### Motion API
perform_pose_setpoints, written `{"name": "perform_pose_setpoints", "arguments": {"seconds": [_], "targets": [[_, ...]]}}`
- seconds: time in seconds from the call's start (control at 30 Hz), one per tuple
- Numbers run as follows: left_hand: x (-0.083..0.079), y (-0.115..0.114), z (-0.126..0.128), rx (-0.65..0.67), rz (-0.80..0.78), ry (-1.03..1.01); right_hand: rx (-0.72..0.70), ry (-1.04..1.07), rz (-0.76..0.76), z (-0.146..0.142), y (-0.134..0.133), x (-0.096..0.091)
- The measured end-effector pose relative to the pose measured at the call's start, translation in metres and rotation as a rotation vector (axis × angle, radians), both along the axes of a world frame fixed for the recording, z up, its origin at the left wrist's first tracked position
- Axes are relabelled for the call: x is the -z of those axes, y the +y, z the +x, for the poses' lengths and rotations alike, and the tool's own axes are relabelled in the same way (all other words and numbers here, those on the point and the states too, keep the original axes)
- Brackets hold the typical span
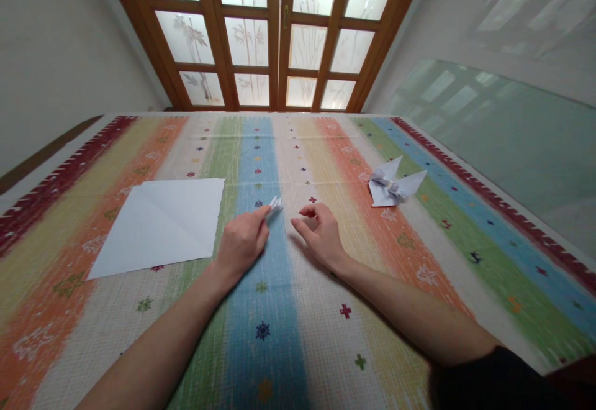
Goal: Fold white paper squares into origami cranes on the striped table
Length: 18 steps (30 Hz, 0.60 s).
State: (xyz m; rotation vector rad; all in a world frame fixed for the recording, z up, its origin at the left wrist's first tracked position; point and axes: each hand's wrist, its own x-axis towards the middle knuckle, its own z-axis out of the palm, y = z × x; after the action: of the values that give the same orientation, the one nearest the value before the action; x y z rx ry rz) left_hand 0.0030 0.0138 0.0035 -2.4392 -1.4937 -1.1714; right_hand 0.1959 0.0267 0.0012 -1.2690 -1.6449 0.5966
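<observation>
My left hand is closed around a small piece of folded white paper. Only its layered end sticks out past the thumb and forefinger; the rest is hidden in the hand. Just to the right, my right hand hovers low over the cloth with its fingers curled and a gap between thumb and forefinger. Nothing shows in that gap, and it is apart from the folded paper. On the left lie flat white paper sheets with a faint diagonal crease.
A striped tablecloth covers the table. Folded paper cranes stand at the right. Behind the table's far edge are wooden doors with frosted panes, and a glass panel leans along the right wall.
</observation>
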Motion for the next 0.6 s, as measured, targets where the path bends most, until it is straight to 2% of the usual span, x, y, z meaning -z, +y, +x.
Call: {"name": "perform_pose_setpoints", "arguments": {"seconds": [0.07,0.1,0.17,0.23,0.33,0.5,0.6], "targets": [[0.000,0.002,0.002,-0.111,-0.149,-0.434,0.021,0.050,-0.018,-0.001,0.000,0.001],[0.000,0.003,0.005,-0.116,-0.256,-0.637,0.021,0.108,-0.047,-0.002,0.001,0.001],[-0.001,0.004,0.010,-0.031,-0.468,-0.950,-0.018,0.282,-0.151,-0.004,0.004,0.002],[-0.003,0.002,0.016,0.072,-0.615,-1.097,-0.112,0.460,-0.283,-0.004,0.008,0.002],[-0.006,-0.003,0.021,0.123,-0.711,-1.078,-0.234,0.600,-0.405,-0.005,0.011,-0.001],[-0.009,-0.010,0.022,0.116,-0.680,-0.958,-0.212,0.626,-0.452,-0.004,0.010,-0.008],[-0.009,-0.009,0.020,0.110,-0.667,-0.833,-0.233,0.577,-0.426,-0.002,0.008,-0.013]]}}
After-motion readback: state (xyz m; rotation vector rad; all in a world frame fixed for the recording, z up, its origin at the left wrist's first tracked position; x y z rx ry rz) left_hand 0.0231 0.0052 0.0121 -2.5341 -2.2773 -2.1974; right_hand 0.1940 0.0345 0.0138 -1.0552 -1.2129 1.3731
